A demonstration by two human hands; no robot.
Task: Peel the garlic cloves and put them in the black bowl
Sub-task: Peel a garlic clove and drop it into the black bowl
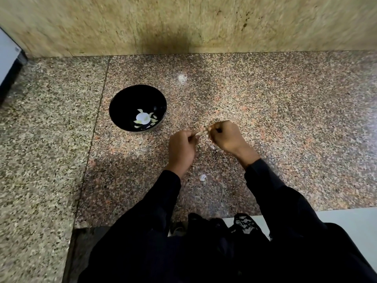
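Near the middle of the frame, the left hand [181, 150] and the right hand [226, 135] pinch one garlic clove [203, 132] between them, seemingly pulling its skin. The black bowl [122, 103], to the left, already holds some pale peeled pieces [143, 119], so the work seems partly done.

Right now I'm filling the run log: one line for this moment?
left hand: holds garlic clove | right hand: peels it | black bowl: peeled cloves inside
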